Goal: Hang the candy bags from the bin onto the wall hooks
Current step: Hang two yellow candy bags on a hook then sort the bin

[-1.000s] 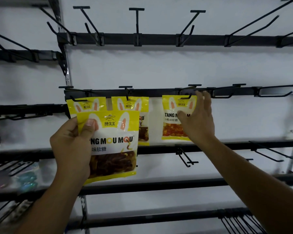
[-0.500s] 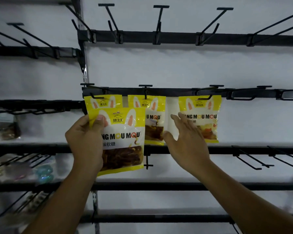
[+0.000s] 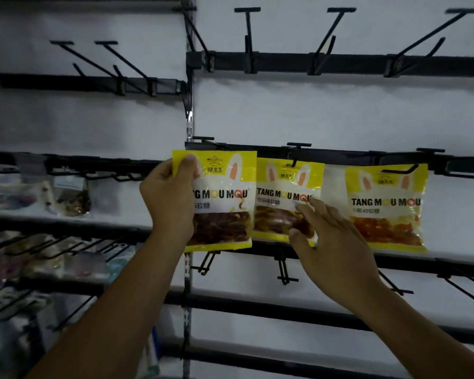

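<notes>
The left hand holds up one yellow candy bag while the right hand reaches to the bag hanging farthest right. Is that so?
Not quite. The left hand does hold up a yellow bag, but the right hand reaches to the middle bag, not the far-right bag, which no hand touches. The head view shows it.

Three candy bags in a row under the hook rail — left bag in the left hand, middle bag behind the right hand, right bag beyond.
</notes>
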Tool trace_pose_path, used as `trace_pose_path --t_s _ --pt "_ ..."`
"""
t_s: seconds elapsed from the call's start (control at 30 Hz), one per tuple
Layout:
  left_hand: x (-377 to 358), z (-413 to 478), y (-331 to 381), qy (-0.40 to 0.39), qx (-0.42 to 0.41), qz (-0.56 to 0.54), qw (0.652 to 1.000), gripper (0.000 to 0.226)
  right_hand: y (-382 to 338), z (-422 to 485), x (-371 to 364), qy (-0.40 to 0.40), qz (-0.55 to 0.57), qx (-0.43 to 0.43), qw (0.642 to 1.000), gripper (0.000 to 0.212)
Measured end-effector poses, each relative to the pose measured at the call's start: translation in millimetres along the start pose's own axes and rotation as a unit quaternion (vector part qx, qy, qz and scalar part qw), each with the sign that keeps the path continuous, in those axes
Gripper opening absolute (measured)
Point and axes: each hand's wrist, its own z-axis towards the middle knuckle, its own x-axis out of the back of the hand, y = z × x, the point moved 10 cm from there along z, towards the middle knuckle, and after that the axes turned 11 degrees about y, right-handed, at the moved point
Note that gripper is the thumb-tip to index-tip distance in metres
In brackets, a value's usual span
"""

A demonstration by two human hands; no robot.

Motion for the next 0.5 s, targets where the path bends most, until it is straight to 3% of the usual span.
trace_pose_path --t_s 0.3,0.5 --pt "-3.9 22.1 -8.2 0.002 -0.013 0.01 1.0 0.029 -6.2 -0.3 -11.3 -0.01 -0.026 0.01 1.0 0.064" --pt "-4.4 28.4 -16.7 0.002 -0.003 0.011 1.0 0.035 -2.8 -2.2 -20.4 -0.031 -0.042 0.01 0.999 0.061"
